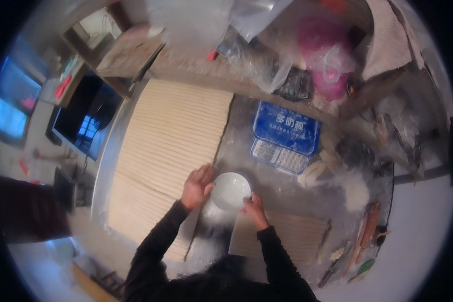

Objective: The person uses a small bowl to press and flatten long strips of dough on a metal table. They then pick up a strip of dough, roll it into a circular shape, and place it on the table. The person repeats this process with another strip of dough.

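Note:
A round white bowl [230,191] is held low over the table at the middle of the view. My right hand [255,210] grips its lower right rim, thumb and fingers closed on the edge. On the bowl's other side, my left hand [197,187] has its fingers stretched out above the dough, with the thumb close to the rim; whether it touches the bowl I cannot tell. Pale dough strips [168,136] lie side by side in a long sheet under and beyond my left hand. A smaller batch of dough strips [282,236] lies beneath my right forearm.
Beyond the bowl to the right stands a blue scale [286,128] with a keypad. Pale dough pieces [313,172] and scattered flour [356,194] lie beside it. Wooden sticks [365,234] rest near the right edge. Plastic bags [332,65] crowd the back shelf; a dark screen [88,118] stands left.

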Available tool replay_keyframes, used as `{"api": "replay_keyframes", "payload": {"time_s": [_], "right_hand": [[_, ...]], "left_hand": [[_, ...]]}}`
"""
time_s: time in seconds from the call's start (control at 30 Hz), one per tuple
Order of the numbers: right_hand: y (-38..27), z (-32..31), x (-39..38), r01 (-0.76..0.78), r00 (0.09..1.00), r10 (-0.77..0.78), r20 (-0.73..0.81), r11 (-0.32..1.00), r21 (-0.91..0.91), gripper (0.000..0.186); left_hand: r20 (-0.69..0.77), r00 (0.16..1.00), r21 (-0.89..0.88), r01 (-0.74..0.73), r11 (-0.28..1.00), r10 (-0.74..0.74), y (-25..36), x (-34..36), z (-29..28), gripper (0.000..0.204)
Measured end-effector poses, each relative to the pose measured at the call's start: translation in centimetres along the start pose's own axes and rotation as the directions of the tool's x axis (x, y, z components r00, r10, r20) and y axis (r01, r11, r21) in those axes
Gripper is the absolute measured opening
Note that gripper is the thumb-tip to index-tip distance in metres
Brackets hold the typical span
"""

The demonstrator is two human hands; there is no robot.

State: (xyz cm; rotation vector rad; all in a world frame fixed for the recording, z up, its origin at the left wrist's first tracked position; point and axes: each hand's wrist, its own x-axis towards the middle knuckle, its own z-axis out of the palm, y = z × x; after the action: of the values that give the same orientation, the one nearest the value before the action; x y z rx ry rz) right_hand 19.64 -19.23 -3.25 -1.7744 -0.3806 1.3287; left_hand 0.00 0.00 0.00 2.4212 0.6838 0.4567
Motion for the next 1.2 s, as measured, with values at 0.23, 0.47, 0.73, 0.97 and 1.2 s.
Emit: {"api": "replay_keyframes", "payload": {"time_s": [0.23,0.47,0.73,0.97,1.2], "right_hand": [[7.3,-2.7,5.3,0.257,0.949,-0.287,-0.13,0.944,-0.208,0.026],[5.0,-4.3,5.1,0.215,0.959,-0.235,-0.156,0.967,-0.136,0.031],[2.3,-5.7,4.6,0.212,0.964,-0.204,-0.17,0.977,0.029,0.042],[3.6,-14.1,5.1,0.207,0.666,-0.652,-0.363,0.629,-0.75,0.039],[8.6,-19.7,6.5,-0.042,0.699,-0.682,-0.216,0.262,-0.964,0.054]], "left_hand": [[0.029,0.979,0.461,-0.191,0.866,0.201,-9.1,11.6,7.2,0.073],[-0.026,0.997,0.563,-0.05,0.825,0.078,-9.6,20.4,9.7,0.077],[-0.136,0.99,0.048,0.036,0.998,-0.029,-7.3,21.0,10.1,0.06],[0.423,0.844,-0.718,0.534,0.446,-0.33,-5.5,24.5,14.2,0.075],[0.514,0.823,-0.79,0.564,0.241,-0.241,-2.7,24.1,14.1,0.073]]}}
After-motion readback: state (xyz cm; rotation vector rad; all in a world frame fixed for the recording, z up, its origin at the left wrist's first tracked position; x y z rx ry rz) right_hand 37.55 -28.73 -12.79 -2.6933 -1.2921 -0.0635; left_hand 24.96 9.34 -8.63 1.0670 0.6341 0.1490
